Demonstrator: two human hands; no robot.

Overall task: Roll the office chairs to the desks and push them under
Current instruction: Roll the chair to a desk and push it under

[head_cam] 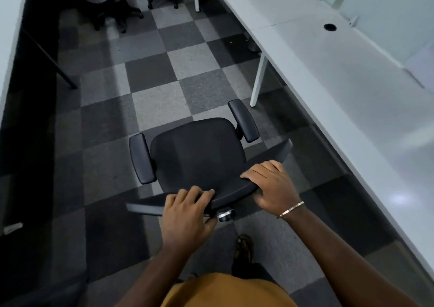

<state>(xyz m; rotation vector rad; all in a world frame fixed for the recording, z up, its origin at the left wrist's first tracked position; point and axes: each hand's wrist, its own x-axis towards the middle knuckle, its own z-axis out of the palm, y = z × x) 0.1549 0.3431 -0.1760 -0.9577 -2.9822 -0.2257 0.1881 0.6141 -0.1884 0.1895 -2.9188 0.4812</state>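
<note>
A checkered grey carpet floor [150, 99] carries a black office chair [199, 151]. Just right of the chair stands a long white tabletop [340, 76] on white legs; more chairs [117, 8] stand well beyond it.

An open-plan office is shown. A long white desk [328, 76] with a round cable port [330, 27] and frosted divider panels [387, 8] is set along a floor of grey checkered carpet tiles [150, 76], and wheeled office chairs [197, 151] are seen in the aisle and farther back.
</note>
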